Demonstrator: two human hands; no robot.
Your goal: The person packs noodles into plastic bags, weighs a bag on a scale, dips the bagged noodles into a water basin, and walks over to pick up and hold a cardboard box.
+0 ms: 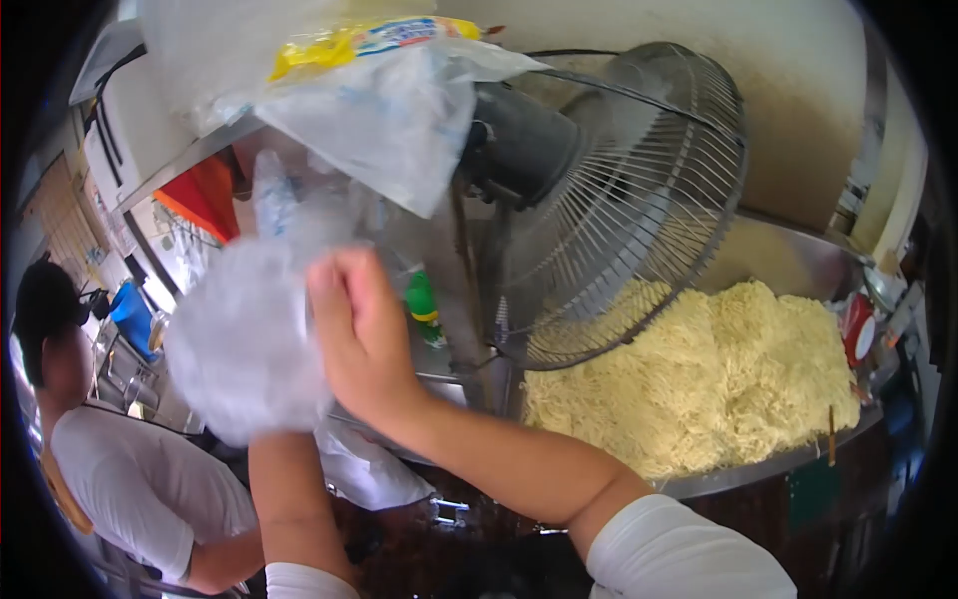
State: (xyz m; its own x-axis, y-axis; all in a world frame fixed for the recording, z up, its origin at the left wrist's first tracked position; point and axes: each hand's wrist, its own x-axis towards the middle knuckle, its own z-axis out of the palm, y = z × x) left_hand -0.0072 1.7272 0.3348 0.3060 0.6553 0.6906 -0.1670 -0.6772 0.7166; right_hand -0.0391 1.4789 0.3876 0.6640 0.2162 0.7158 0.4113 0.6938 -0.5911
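A translucent whitish plastic bag (244,344), blurred by motion, is held up left of the middle of the view. My right hand (361,324) is closed at the bag's right side, its fingers bent round the edge. Behind the bag my left hand is hidden; only the forearm shows below it. The bag's contents cannot be made out. To the right, a large heap of pale yellow noodles (718,374) lies in a metal-edged tray (689,486). A wire-caged fan (639,200) stands between my hands and the heap, tilted towards the noodles.
Another person (140,469) in a white shirt stands at the left. A white plastic bag (389,120) and a yellow packet (349,48) hang above the fan's motor. A green bottle (423,307) stands behind my right hand. A blue container (133,317) is beyond the person.
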